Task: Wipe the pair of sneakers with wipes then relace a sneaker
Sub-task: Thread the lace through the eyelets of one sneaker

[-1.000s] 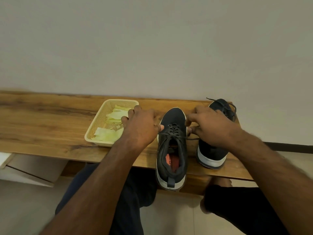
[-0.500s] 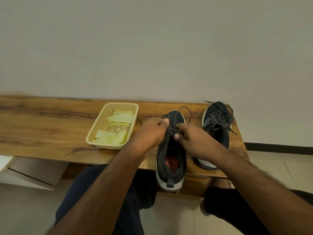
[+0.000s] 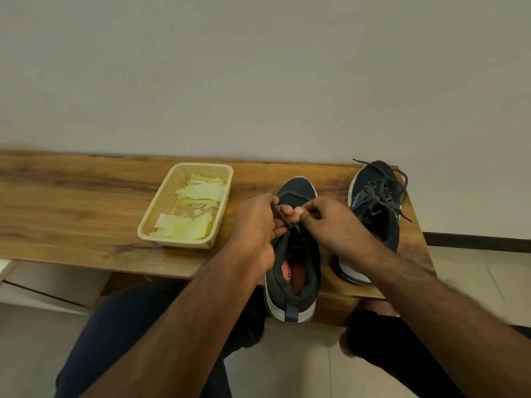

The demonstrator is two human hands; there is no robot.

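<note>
From the head view, the left hand (image 3: 260, 225) and right hand (image 3: 330, 222) each pinch the lace (image 3: 290, 195) over the near sneaker (image 3: 293, 271) at the desk (image 3: 86, 202) edge, seemingly forming a bow, the other sneaker (image 3: 373, 208) beside it.

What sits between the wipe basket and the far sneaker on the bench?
In the head view, the near sneaker lies between basket and far sneaker, with both hands pinching its lace.

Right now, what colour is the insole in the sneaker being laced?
Orange-red, seen through the sneaker's opening in the head view, with a small dark mark on the insole.
</note>
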